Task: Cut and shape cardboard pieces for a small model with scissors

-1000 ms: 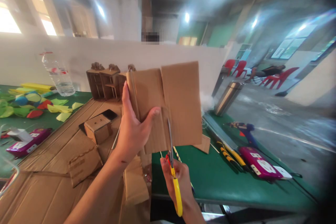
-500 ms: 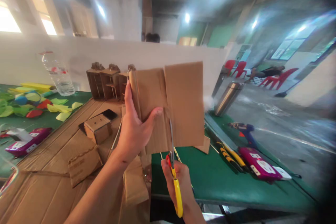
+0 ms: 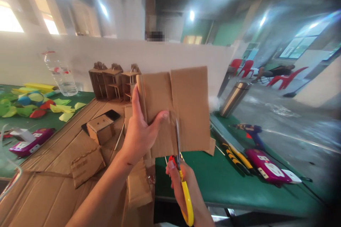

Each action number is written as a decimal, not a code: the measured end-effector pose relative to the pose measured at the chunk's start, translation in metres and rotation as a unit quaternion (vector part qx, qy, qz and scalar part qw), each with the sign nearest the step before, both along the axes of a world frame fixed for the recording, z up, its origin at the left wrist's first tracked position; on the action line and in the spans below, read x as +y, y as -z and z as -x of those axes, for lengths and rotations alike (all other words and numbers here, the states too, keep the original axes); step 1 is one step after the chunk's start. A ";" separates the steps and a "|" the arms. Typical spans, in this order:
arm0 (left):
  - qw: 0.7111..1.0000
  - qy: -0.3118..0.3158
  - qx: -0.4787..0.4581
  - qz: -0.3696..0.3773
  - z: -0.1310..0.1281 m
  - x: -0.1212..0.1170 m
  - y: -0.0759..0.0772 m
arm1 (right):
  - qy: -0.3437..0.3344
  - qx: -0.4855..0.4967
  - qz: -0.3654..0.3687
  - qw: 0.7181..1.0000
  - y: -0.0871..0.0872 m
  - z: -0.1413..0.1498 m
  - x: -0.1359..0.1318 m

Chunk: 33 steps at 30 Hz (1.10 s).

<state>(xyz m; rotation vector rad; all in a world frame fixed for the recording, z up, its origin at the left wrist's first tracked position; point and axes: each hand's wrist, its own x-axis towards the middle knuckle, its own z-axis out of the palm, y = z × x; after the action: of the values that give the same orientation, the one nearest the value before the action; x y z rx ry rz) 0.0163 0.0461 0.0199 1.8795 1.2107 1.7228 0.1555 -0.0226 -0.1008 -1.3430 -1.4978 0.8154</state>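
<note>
Yellow-handled scissors (image 3: 183, 184) gripped in right hand (image 3: 183, 181), blades now deeper up the cardboard piece (image 3: 183, 110) than a second ago, so the cut is advancing. Left hand (image 3: 140, 131) pinches the piece just left of the blades. Beyond: cardboard shelves (image 3: 112, 81).

green table (image 3: 229, 188), white partition (image 3: 80, 55), red chairs (image 3: 282, 78).

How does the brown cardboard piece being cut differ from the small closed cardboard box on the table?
The flat brown cardboard piece is held upright in the air by the left hand; the small cardboard box rests on the cardboard sheets. The piece is a flat creased sheet with yellow-handled scissors in it; the box is folded, uncut. Both are plain brown cardboard.
</note>
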 end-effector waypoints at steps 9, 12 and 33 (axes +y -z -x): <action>1.000 0.012 0.014 0.007 -0.005 -0.003 -0.001 | -0.010 -0.014 -0.027 0.999 -0.002 0.000 0.000; 1.000 0.018 0.013 0.013 -0.006 -0.006 -0.002 | 0.012 -0.017 -0.046 0.999 -0.007 0.002 -0.001; 0.999 0.015 0.003 0.029 -0.003 -0.002 -0.003 | 0.033 0.090 0.028 0.995 -0.005 0.011 0.011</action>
<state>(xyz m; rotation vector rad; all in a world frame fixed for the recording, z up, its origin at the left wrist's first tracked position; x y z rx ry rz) 0.0189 0.0444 0.0233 1.8601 1.2157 1.6505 0.1449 -0.0112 -0.0960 -1.3155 -1.2922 0.9164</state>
